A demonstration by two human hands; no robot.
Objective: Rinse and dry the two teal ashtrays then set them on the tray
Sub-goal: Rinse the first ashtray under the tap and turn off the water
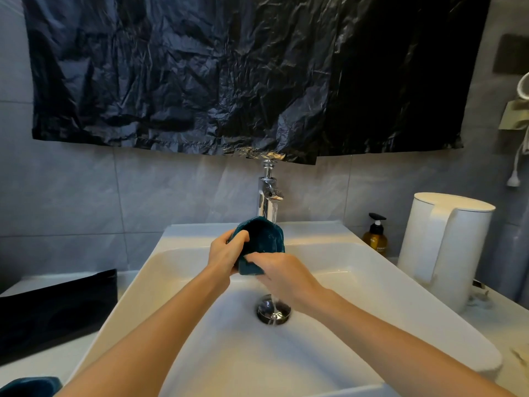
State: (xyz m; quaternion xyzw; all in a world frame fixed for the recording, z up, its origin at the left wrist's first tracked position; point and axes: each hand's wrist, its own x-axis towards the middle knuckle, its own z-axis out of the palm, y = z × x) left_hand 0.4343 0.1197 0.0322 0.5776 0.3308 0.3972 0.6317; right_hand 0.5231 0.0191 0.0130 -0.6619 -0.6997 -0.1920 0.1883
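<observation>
Over white sink (pixel 357 270), both hands grip teal ashtray (pixel 264 239).

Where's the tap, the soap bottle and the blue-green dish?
tap (pixel 266 193): head view, on its shiny chrome body.
soap bottle (pixel 375 239): head view, on its amber belly.
teal ashtray (pixel 264 236): head view, on its inner bowl.

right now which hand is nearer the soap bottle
Right. The right hand is at the ashtray over the sink, on the soap bottle's side; the left hand grips the ashtray's far side.
</observation>
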